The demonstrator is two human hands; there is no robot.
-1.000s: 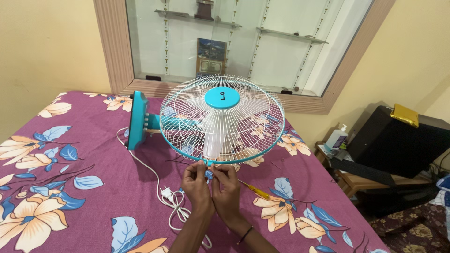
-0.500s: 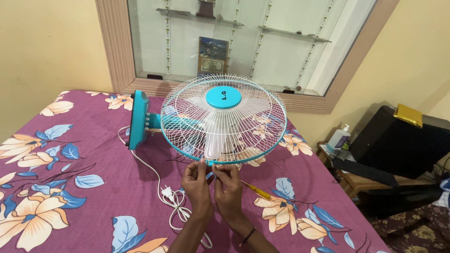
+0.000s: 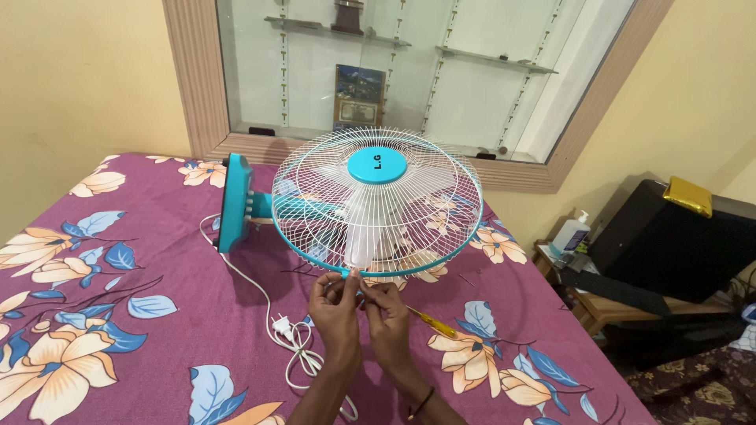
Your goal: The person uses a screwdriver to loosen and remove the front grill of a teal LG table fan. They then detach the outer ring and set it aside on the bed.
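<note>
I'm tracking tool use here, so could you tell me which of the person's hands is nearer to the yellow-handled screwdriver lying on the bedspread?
The right hand. It sits just left of the screwdriver, almost touching its shaft end. The left hand is farther left, beyond the right one.

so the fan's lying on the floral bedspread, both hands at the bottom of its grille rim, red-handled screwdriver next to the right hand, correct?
Not quite: the screwdriver beside the right hand has a yellow handle, not red, as the head view shows. The rest holds: the fan lies on the floral bedspread, with the left hand also at the rim's bottom.
</note>
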